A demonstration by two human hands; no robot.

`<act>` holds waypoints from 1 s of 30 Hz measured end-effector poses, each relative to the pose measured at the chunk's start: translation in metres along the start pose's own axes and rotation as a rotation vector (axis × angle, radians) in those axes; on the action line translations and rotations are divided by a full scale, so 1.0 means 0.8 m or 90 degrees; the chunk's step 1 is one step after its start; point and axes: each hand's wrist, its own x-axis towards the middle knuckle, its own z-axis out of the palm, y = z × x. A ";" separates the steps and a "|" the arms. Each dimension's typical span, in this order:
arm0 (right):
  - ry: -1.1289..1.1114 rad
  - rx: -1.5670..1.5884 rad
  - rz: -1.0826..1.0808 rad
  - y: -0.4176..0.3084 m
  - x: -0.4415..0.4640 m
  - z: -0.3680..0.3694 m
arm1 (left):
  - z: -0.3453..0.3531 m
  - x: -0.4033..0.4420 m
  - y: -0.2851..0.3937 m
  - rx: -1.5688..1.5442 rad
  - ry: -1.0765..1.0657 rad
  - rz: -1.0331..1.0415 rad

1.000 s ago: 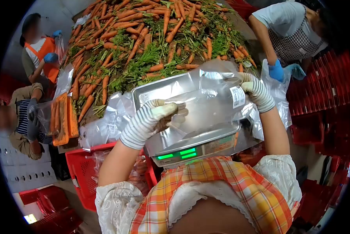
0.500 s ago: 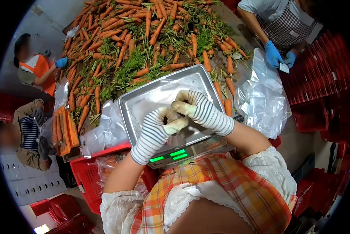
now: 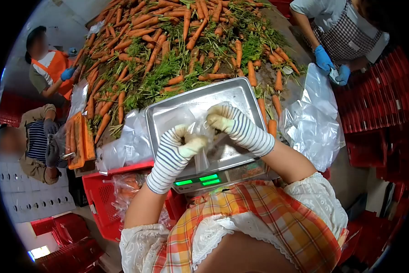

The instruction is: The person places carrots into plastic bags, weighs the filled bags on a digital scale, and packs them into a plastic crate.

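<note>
Both my hands wear striped gloves and hold a clear plastic bag (image 3: 201,157) above the metal tray (image 3: 252,86) of a scale. My left hand (image 3: 177,150) pinches the bag from the left, fingers closed. From the right, my right hand (image 3: 234,127) grips the bunched plastic with closed fingers. Green digits glow on the scale's display (image 3: 204,180) below the tray. A heap of carrots (image 3: 186,27) with green tops lies beyond the tray.
Plastic bags lie left (image 3: 127,145) and right (image 3: 311,127) of the scale. A red crate (image 3: 105,204) with bagged carrots stands at lower left. Co-workers stand at left (image 3: 49,68), (image 3: 38,141) and upper right (image 3: 341,36). An orange crate (image 3: 80,141) holds carrots. Red crates (image 3: 368,100) are stacked right.
My hands have come together over the tray, and the bag, spread wide between them a second ago, is now bunched. In the last half second they have parted slightly.
</note>
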 end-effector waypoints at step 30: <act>-0.118 -1.234 0.024 -0.046 0.053 -0.053 | -0.109 -0.037 0.060 0.733 0.210 0.154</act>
